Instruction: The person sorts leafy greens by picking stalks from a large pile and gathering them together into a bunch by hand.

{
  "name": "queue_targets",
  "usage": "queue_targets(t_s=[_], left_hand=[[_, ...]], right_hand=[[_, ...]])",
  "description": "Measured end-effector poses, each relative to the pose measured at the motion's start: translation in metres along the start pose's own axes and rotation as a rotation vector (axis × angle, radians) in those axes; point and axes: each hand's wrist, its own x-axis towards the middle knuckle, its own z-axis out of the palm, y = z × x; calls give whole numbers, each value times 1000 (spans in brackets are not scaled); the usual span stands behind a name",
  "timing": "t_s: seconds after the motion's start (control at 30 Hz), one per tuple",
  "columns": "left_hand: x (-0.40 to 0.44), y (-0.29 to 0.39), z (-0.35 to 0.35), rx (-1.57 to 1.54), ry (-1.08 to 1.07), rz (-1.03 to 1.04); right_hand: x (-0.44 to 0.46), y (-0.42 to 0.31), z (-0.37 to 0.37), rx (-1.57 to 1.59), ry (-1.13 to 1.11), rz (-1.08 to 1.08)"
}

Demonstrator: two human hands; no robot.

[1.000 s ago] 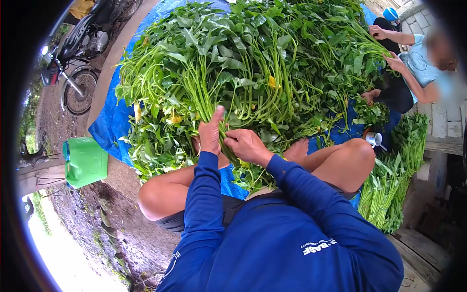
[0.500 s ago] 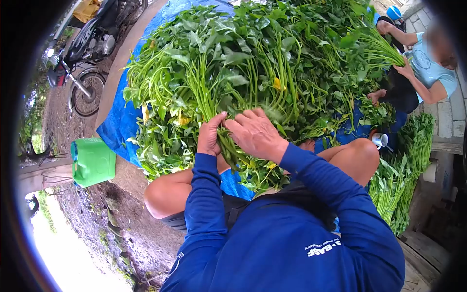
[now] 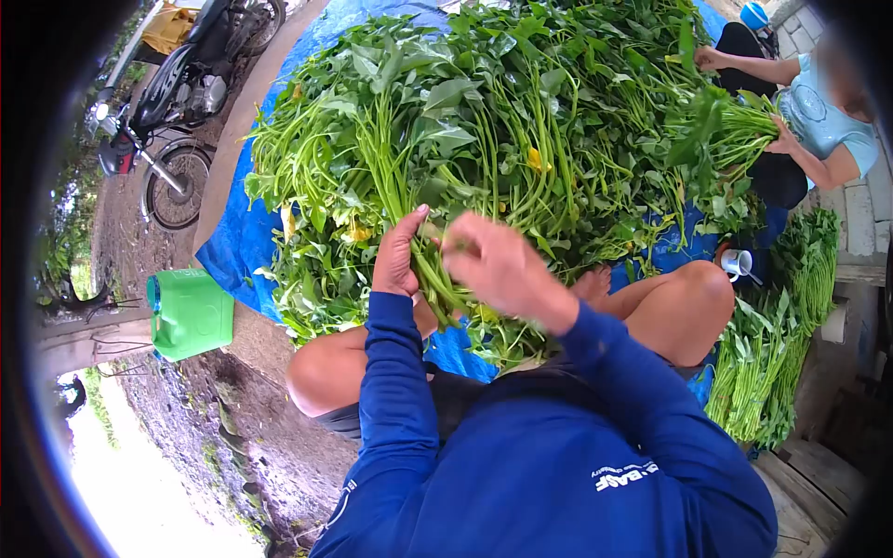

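My left hand [image 3: 398, 256] is wrapped round the lower stems of a bunch of water spinach [image 3: 383, 163], its thumb pointing up along them. The leafy tops lean away from me onto the big pile, and the stem ends hang below my palm. Just right of the stems is my right hand [image 3: 512, 274], blurred by motion, its fingers curled in. Whatever is between those fingers, if anything, is too smeared to name. Before me the large heap of water spinach [image 3: 614, 139] covers much of a blue tarp [image 3: 233, 240], with some yellow leaves mixed in.
A person [image 3: 819, 116] at the right holds a bunch of greens [image 3: 735, 126]. Beside my right knee are a white mug [image 3: 737, 263] and laid-out bundles [image 3: 767, 363]. On the left are a green jerrycan [image 3: 193, 314] and a parked motorcycle [image 3: 177, 102].
My right hand has come away from the stems, a little down and right, and its fingers have curled. My left hand keeps its hold. The other person's bunch has lowered.
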Motion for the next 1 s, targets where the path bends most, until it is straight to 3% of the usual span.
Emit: queue_targets(t_s=[0.13,0.23,0.37,0.47,0.57,0.77,0.9,1.0], left_hand=[[-13,-8,12,6,-47,13],[-10,-14,12,59,-84,66],[-13,-15,15,128,-66,109],[-11,-17,15,153,-38,127],[-11,-19,15,154,-39,133],[-9,-19,18,131,-2,176],[-10,-16,20,78,26,141],[-4,-16,16,40,72,156]], right_hand=[[74,44,1,319,141,297],[96,63,14,421,204,341],[100,63,15,367,319,492],[101,70,15,302,273,532],[97,80,13,352,285,513],[69,86,-2,797,219,567],[45,67,-2,914,183,386],[16,54,-10,1012,-14,373]])
